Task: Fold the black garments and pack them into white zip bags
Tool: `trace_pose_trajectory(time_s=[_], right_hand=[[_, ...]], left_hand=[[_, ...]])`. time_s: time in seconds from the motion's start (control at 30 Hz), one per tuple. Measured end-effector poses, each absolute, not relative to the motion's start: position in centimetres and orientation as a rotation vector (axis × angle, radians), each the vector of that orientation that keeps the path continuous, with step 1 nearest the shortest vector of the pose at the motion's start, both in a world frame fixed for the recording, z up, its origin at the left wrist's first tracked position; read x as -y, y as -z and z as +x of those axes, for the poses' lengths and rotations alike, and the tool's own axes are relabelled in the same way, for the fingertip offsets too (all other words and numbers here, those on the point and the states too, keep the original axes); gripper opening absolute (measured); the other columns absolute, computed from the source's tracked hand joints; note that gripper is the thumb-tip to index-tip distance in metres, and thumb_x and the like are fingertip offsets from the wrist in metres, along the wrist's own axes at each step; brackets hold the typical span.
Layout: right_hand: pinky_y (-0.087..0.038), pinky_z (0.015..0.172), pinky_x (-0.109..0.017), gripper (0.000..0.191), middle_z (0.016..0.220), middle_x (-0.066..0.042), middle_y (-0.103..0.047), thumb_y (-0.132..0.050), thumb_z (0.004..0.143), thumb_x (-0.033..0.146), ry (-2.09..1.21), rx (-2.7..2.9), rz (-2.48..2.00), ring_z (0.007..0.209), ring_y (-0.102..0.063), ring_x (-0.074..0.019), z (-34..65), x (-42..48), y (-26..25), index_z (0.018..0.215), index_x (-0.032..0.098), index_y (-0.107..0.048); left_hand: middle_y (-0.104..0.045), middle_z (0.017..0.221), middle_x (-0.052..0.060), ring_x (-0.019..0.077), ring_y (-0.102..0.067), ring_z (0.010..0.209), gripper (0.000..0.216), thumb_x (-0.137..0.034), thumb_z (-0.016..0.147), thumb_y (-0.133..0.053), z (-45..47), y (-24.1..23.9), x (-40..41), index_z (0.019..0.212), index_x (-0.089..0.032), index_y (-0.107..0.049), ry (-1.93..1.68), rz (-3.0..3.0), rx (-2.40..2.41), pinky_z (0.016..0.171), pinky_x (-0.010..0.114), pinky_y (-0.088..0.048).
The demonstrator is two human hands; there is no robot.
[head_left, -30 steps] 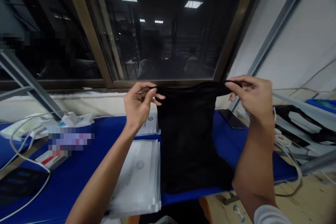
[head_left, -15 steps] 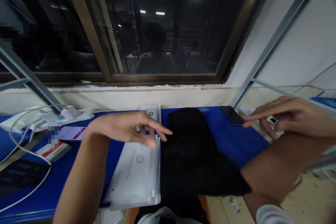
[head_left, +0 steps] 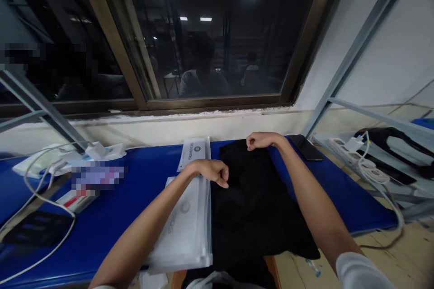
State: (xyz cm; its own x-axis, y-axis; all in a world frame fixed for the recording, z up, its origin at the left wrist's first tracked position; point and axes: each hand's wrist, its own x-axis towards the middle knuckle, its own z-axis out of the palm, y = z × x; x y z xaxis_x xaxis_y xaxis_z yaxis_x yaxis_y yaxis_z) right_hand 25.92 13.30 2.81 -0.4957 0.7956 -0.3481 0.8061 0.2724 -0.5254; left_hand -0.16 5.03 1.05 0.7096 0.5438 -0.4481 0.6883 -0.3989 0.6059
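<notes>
The right hand [head_left: 258,140] swung inward; black cloth [head_left: 252,207] lies beneath it and the left hand [head_left: 214,172], both curled, grip unclear.

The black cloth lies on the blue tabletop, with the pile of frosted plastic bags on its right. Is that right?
Not quite: the pile of frosted plastic bags is on the left of the black cloth, as the head view shows. The cloth does lie on the blue tabletop.
</notes>
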Motion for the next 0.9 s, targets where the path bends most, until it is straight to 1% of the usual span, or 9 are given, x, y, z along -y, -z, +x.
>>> trace_pose_trajectory(time_s=[0.1,0.2,0.3,0.4,0.47,0.57,0.63,0.77,0.9], right_hand=[[-0.036,0.054,-0.021,0.029,0.072,0.002,-0.057,-0.073,0.072,0.032,1.144,-2.489,1.529,0.063,-0.047,-0.0113,26.5,-13.0,-2.8,0.093,0.018,-0.061],[-0.031,0.05,-0.02,0.042,0.074,0.003,-0.056,-0.075,0.072,0.032,1.222,-2.483,1.469,0.06,-0.043,-0.0102,27.1,-12.5,-3.5,0.109,0.021,-0.06],[-0.033,0.053,-0.02,0.046,0.08,0.001,-0.06,-0.075,0.076,0.035,1.381,-2.637,1.41,0.065,-0.048,-0.0108,28.5,-11.5,-5.2,0.119,0.023,-0.061],[-0.04,0.06,-0.022,0.046,0.087,-0.002,-0.065,-0.076,0.079,0.041,1.568,-2.849,1.475,0.071,-0.056,-0.0126,30.3,-10.9,-6.9,0.12,0.023,-0.064],[-0.047,0.071,-0.026,0.038,0.091,-0.004,-0.07,-0.075,0.078,0.042,1.585,-2.967,1.551,0.079,-0.062,-0.0155,31.0,-11.1,-7.0,0.108,0.021,-0.07],[-0.05,0.086,-0.032,0.025,0.096,-0.009,-0.075,-0.07,0.077,0.037,1.329,-3.024,1.74,0.093,-0.067,-0.0215,30.6,-12.6,-5.3,0.09,0.016,-0.076],[-0.052,0.087,-0.033,0.023,0.096,-0.011,-0.077,-0.068,0.077,0.031,1.154,-2.955,1.828,0.094,-0.069,-0.0242,29.8,-13.8,-3.7,0.089,0.014,-0.078],[-0.054,0.09,-0.035,0.029,0.107,-0.013,-0.077,-0.071,0.075,0.019,1.031,-2.873,1.815,0.099,-0.071,-0.0274,28.6,-15.1,-2.5,0.102,0.014,-0.078],[-0.047,0.105,-0.046,0.043,0.127,-0.016,-0.069,-0.067,0.081,0.015,0.715,-2.943,1.903,0.119,-0.063,-0.0326,27.0,-12.2,-4.6,0.124,0.014,-0.071]], left_hand=[[-0.069,0.082,0.002,0.0175,-0.061,0.071,0.055,-0.045,0.065,-0.085,0.1,-0.9,-4.6,0.108,-0.015,-0.066,0.22,2.014,-0.977,0.063,0.026,-0.043],[-0.058,0.065,-0.002,0.0134,-0.05,0.06,0.04,-0.045,0.064,-0.085,0.4,-1.3,-4.3,0.083,-0.016,-0.065,0.233,1.963,-0.942,0.057,0.026,-0.036],[-0.056,0.069,-0.003,0.0122,-0.05,0.065,0.037,-0.047,0.07,-0.082,0.1,-2.6,-4.1,0.073,-0.017,-0.062,0.1,1.898,-0.783,0.059,0.025,-0.036],[-0.062,0.081,0.0,0.0136,-0.057,0.074,0.036,-0.048,0.073,-0.082,-0.8,-3.8,-4.4,0.085,-0.017,-0.066,-0.1,1.731,-0.711,0.064,0.024,-0.044],[-0.064,0.083,0.002,0.0149,-0.061,0.076,0.039,-0.048,0.071,-0.083,-1.4,-3.7,-4.9,0.088,-0.016,-0.068,-0.187,1.681,-0.798,0.064,0.025,-0.049],[-0.068,0.083,0.005,0.018,-0.067,0.073,0.046,-0.046,0.063,-0.088,-2.2,-2.2,-6.1,0.089,-0.015,-0.068,-0.203,1.655,-0.988,0.065,0.029,-0.055],[-0.069,0.076,0.006,0.0219,-0.07,0.07,0.047,-0.048,0.059,-0.089,-2.5,-1.0,-6.8,0.083,-0.014,-0.066,-0.143,1.631,-1.064,0.065,0.034,-0.058],[-0.066,0.064,0.007,0.0265,-0.073,0.073,0.045,-0.052,0.061,-0.086,-2.8,0.0,-7.4,0.068,-0.014,-0.063,-0.071,1.649,-1.101,0.067,0.035,-0.059],[-0.072,0.072,0.009,0.0246,-0.072,0.076,0.035,-0.042,0.062,-0.085,-3.2,-1.2,-7.3,0.074,-0.013,-0.07,-0.062,1.705,-1.183,0.068,0.032,-0.058]])
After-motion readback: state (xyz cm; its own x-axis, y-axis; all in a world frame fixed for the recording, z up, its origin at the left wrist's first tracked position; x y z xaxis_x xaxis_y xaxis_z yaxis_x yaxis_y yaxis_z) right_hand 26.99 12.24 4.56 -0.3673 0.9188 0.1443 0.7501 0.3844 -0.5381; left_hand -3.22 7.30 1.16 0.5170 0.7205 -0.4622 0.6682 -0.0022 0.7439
